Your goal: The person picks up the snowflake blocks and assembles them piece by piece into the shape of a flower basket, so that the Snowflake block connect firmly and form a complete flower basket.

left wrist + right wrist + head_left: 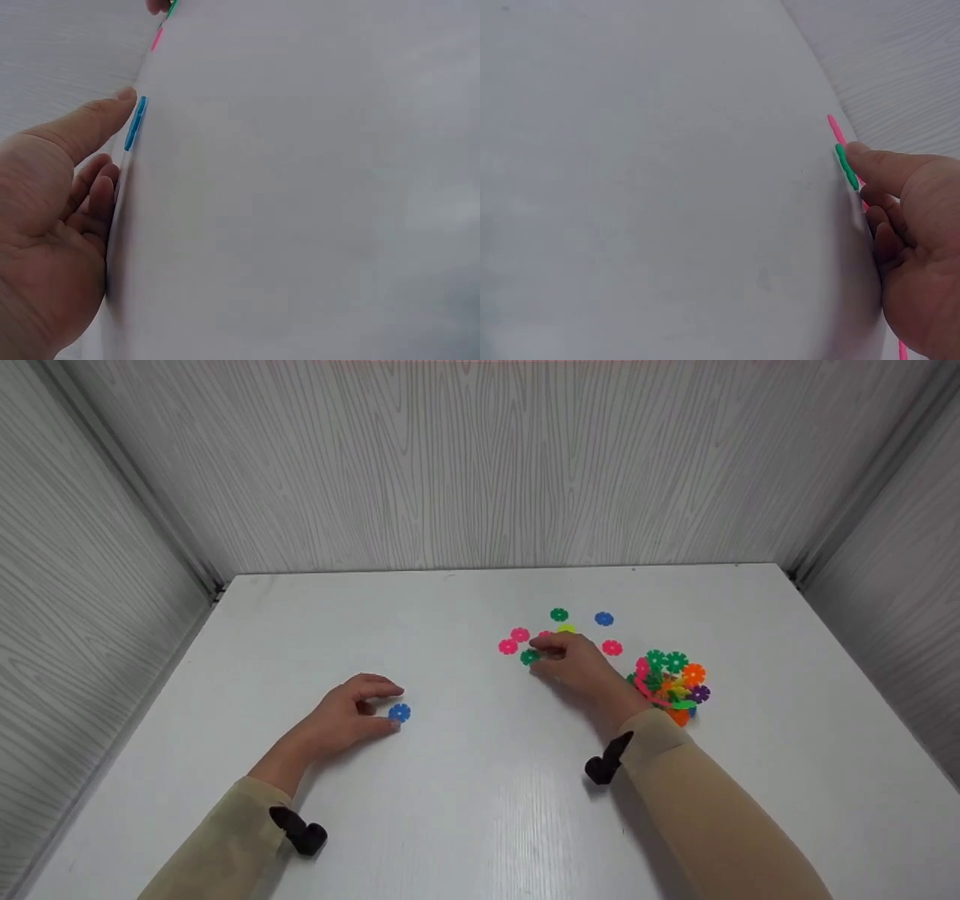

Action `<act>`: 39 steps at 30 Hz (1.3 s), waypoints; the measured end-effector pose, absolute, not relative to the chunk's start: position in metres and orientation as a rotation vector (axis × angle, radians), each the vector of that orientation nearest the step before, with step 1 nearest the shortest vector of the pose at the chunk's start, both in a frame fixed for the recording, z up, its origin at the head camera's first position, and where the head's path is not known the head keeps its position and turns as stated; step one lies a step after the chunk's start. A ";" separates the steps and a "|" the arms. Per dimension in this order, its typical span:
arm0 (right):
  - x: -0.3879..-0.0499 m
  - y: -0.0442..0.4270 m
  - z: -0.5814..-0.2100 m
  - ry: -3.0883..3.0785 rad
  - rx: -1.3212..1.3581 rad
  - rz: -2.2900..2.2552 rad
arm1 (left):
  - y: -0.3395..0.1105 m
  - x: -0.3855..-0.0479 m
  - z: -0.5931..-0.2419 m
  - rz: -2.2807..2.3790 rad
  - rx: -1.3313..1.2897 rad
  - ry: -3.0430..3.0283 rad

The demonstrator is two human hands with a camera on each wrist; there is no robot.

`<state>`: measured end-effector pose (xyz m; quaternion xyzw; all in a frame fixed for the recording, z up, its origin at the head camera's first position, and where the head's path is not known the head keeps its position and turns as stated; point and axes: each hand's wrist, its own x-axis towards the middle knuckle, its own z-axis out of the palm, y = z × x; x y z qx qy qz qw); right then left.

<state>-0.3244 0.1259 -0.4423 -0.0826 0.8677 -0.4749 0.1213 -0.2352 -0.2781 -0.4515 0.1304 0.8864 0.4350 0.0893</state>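
Note:
Blue notched plastic snowflake disc (399, 712) lies on the white tabletop (450, 787), between the thumb and forefinger of my left hand (341, 720). The thumb is at its near edge, while the forefinger stands a little apart from it. In the left wrist view the blue disc (136, 124) appears edge-on beside the thumb. Further right, my right hand (581, 664) pinches a green snowflake disc (529, 657) by its edges, thumb below and forefinger above. That green disc (847, 166) shows edge-on by the thumb in the right wrist view.
Around the right hand lie pink discs (508, 646), a yellow disc (566, 628), another green disc (559, 615) and a blue one (604, 619). A mixed-colour pile of discs (667, 682) sits beside the right wrist. Pale wood-grain panels (480, 465) enclose the table's back and sides.

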 end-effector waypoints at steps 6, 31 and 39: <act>-0.324 0.125 -0.445 2.529 -0.262 -1.383 | -0.277 -0.234 -0.454 1.255 0.426 2.658; -0.264 0.119 -0.426 2.358 -0.606 -1.496 | -0.143 -0.210 -0.433 1.762 0.291 2.429; -0.238 0.131 -0.439 2.261 -0.593 -1.813 | -0.107 -0.200 -0.441 1.875 0.437 2.341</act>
